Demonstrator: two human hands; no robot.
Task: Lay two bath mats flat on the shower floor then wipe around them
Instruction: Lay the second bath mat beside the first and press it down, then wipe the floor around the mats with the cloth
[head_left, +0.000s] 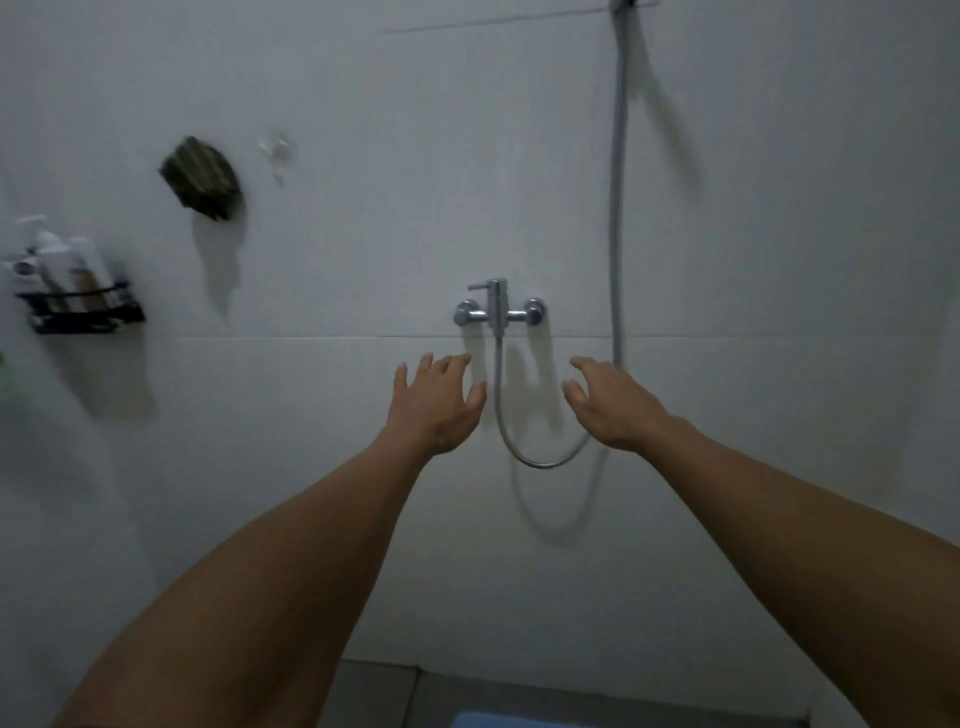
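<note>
Both my arms stretch forward toward the white tiled shower wall. My left hand (434, 400) is spread with relaxed fingers and holds nothing, just left of the hose loop. My right hand (613, 402) is likewise spread and holds nothing, to the right of the loop. A sliver of a blue bath mat (485, 720) shows at the bottom edge, lying on the grey shower floor (379, 691). The rest of the mat is out of view, and no second mat can be seen.
A chrome shower mixer (497, 309) is fixed to the wall just above my hands, with a metal hose (617, 208) running up to the top right. A black wall rack (83, 306) with bottles hangs at left. A dark sponge-like object (201, 177) sticks to the wall.
</note>
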